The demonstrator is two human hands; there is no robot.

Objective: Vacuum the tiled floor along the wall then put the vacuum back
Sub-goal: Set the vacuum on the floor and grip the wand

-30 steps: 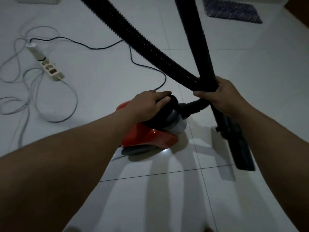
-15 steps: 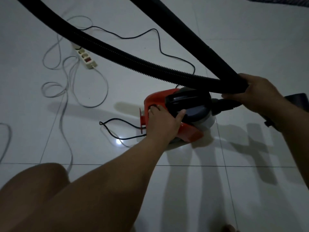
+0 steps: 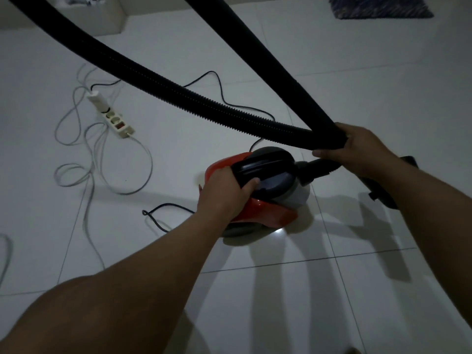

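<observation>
Head view: the vacuum (image 3: 258, 192), red and black, is seen standing on the tiled floor (image 3: 293, 302). Its black handle (image 3: 263, 167) is gripped by the left hand (image 3: 224, 192), fingers curled round it. The hose (image 3: 163, 85) and wand (image 3: 268, 62) are held bunched together by the right hand (image 3: 357, 152), fingers wrapped about both. A power strip (image 3: 111, 114) with looped cables (image 3: 84, 159) lies to the left, well apart. A rug (image 3: 378, 6) is seen at the top right.
</observation>
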